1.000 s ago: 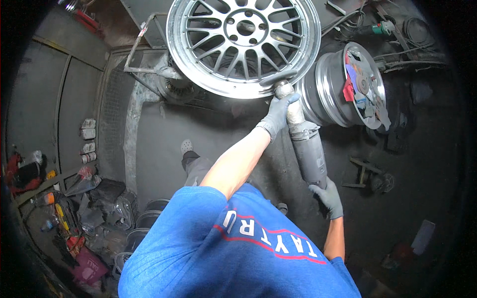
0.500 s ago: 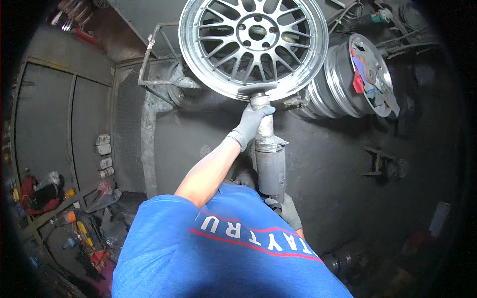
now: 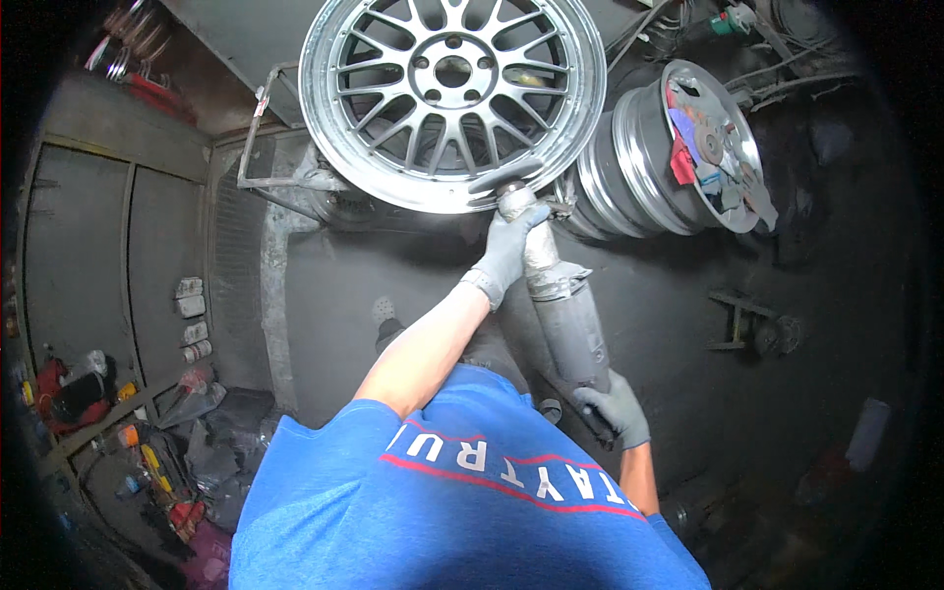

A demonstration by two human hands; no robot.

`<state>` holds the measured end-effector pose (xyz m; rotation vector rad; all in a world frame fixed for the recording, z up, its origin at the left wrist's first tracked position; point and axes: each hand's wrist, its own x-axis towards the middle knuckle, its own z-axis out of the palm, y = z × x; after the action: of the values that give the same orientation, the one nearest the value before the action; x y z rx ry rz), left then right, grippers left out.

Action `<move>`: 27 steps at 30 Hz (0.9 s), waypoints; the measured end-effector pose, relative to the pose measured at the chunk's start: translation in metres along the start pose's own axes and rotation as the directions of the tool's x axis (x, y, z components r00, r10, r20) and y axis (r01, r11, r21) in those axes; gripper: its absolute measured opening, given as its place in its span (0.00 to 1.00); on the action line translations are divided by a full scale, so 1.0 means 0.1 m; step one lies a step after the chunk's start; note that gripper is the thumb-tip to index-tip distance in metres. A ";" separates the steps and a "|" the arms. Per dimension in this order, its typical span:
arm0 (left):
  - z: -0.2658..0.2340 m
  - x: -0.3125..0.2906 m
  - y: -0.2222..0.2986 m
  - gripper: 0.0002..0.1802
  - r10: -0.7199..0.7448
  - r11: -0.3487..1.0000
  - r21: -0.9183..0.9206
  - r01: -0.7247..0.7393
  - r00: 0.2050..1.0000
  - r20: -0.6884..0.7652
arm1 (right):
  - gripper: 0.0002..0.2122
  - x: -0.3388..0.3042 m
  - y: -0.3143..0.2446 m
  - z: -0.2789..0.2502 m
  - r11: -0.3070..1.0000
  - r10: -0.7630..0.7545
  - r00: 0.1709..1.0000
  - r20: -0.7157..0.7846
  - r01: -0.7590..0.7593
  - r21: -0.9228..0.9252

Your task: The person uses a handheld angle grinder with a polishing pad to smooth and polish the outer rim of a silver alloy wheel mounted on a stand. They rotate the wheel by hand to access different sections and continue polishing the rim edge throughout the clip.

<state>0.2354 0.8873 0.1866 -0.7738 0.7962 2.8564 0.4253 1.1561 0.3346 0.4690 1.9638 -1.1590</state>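
A silver multi-spoke alloy wheel rim (image 3: 452, 67) stands at the top with its face toward me. Against its lower lip rests the round disc (image 3: 505, 175) of an angle grinder (image 3: 572, 332). My left hand (image 3: 511, 246), in a grey glove, is closed round the grinder's tape-wrapped front part. Lower and to the right, my gloved right hand (image 3: 619, 408) grips the rear end of the grinder's dark body. The tool slants from the rim down to the right. Whether the disc is spinning cannot be told.
A second rim (image 3: 659, 157) lies on its side at right, with discs and coloured cloth on it. A metal frame (image 3: 258, 147) stands left of the wheel. Bottles, bags (image 3: 197, 398) and clutter fill the left. A small metal stand (image 3: 742, 324) is on the dark floor.
The grinder has swung from nearly upright to a slant, its rear end moving right with my right hand. The wheel and surroundings sit slightly further left in the picture.
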 end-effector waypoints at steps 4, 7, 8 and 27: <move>0.65 0.13 -0.10 0.29 -0.009 0.993 -0.114 0.011 1.000 0.015 | 0.18 -0.02 -0.34 -0.64 0.987 -0.086 0.992 -0.092 0.072 -0.147; 0.81 0.31 -0.12 0.29 -0.003 0.991 -0.136 0.002 1.000 -0.007 | 0.17 0.01 -0.56 -0.87 0.985 -0.036 0.996 -0.076 0.023 -0.170; 0.81 0.34 -0.11 0.29 -0.017 0.992 -0.125 0.016 1.000 -0.003 | 0.17 0.03 -0.53 -0.88 0.981 -0.077 0.996 -0.053 0.066 -0.183; -0.56 -0.23 0.77 0.36 0.012 0.972 0.237 -0.001 0.999 -0.046 | 0.20 -0.15 -0.09 1.24 0.978 -0.031 0.994 0.103 0.009 0.208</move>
<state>0.2651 0.7939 0.1919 -0.8079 1.1217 2.6890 0.4839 1.0462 0.3187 0.4857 1.7688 -1.3818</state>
